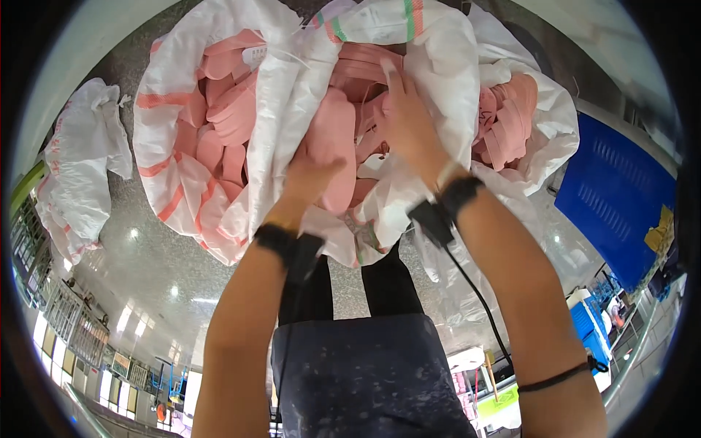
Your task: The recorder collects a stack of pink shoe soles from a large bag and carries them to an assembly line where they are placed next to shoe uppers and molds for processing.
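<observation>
Before me a white woven sack (438,87) stands open, filled with pink shoe soles. My left hand (310,175) is at its near left side, closed on a long pink sole (332,150), with the thumb over the sole's face and the other fingers mostly hidden. On the right, my right hand (409,120) reaches into the same sack, slightly blurred, its fingers stretched out along the soles. Under that hand the soles are partly covered, and thin ties show between them. Both wrists wear black straps with small boxes.
To the left stands another open sack (157,131) of pink soles; a third sack (558,124) is at the right. A crumpled white sack (80,160) lies on the speckled floor (161,255) at far left. A blue panel (610,193) stands at right.
</observation>
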Available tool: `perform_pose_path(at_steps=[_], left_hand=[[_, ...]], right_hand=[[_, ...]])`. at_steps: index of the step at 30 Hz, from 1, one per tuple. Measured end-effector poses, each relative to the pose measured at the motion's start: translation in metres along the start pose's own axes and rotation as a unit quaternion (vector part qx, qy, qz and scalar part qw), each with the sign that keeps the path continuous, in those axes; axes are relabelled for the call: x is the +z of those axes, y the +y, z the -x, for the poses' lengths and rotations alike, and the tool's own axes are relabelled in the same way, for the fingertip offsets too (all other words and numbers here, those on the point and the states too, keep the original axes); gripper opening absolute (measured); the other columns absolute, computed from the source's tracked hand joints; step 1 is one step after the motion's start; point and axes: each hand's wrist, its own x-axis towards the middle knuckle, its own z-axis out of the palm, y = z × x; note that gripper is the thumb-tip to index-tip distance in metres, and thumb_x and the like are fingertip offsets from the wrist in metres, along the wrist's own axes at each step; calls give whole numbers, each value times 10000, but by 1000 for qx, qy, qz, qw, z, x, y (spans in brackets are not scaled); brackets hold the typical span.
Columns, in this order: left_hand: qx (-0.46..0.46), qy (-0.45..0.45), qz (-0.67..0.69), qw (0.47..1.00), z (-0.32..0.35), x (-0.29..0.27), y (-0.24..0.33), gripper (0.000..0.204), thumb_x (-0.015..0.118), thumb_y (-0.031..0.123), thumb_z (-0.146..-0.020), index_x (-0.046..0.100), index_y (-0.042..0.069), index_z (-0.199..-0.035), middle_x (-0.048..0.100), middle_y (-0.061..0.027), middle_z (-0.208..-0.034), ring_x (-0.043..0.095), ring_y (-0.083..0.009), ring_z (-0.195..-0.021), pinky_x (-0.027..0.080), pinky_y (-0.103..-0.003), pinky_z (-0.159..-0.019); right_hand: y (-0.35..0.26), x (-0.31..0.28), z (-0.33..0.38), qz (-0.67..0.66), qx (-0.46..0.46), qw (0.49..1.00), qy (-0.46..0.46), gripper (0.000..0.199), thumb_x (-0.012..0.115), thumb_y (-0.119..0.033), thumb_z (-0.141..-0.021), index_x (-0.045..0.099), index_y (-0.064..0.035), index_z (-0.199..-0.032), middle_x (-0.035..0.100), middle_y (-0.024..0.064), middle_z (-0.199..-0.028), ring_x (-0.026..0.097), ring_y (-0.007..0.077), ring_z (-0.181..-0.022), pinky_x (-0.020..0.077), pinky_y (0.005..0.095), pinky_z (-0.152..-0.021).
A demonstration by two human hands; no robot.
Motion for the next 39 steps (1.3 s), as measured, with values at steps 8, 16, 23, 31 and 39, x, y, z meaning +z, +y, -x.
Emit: perform_pose_path(at_steps=[8,16,23,31,39], left_hand=[[-148,-277,470,825,93,-62,-2,709,634,239,-906,328,-14,-1494,525,-110,-1378,549,-193,-1217,445,-324,-1034],[-244,-288,572,728,123,-49,-46,573,564,209,-937,405,-5,-1444,554,-92,-1339,563,-186,-1185,451,-338,-1017],[-140,-407,563,705,136,-39,-34,614,603,371,-938,465,-8,-1401,572,-92,-1332,573,-188,-1185,457,-361,-1030],[-83,-486,474,730,187,-59,-77,993,868,387,-705,375,0,-1475,516,-136,-1419,501,-234,-1302,393,-385,-1107],[-257,-512,616,541,175,-90,-39,829,756,388,-830,383,-2,-1459,475,-264,-1416,495,-406,-1292,431,-524,-1067]], right_hand=[[39,14,-91,177,-3,967,-184,720,735,-148,-702,472,-56,-1366,536,183,-1343,503,391,-1242,364,524,-1067],[-67,-135,37,41,-141,975,-164,625,689,8,-713,556,-83,-1317,526,128,-1402,479,375,-1305,387,471,-1081],[-140,-166,131,-58,-215,945,-239,536,702,-109,-754,633,-270,-1261,519,5,-1442,489,322,-1302,381,513,-1087],[-172,-170,149,-368,-107,842,-379,656,602,75,-739,577,-216,-1326,470,143,-1458,448,363,-1348,338,502,-1132],[-27,4,7,-98,64,993,-1,437,648,-259,-897,554,-16,-1248,668,150,-1057,674,221,-935,527,332,-811]])
